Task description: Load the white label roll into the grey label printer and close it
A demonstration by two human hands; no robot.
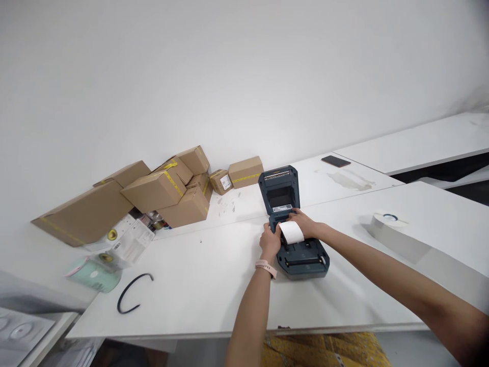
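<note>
A dark blue label printer (301,262) stands open on the white table (198,285), its lid (278,189) tipped back. A white roll of labels (291,232) sits in its bay. My left hand (270,242), with a pink watch strap at the wrist, grips the printer's left side beside the roll. My right hand (303,221) reaches over from the right, and its curled fingers rest on the roll's far end.
Several cardboard boxes (153,191) are piled against the wall at the left, with packets and a mint-green roll (97,275) in front. A black cable (132,293) lies near the front edge. A large white tape roll (389,227) lies at the right, a dark phone (335,161) farther back.
</note>
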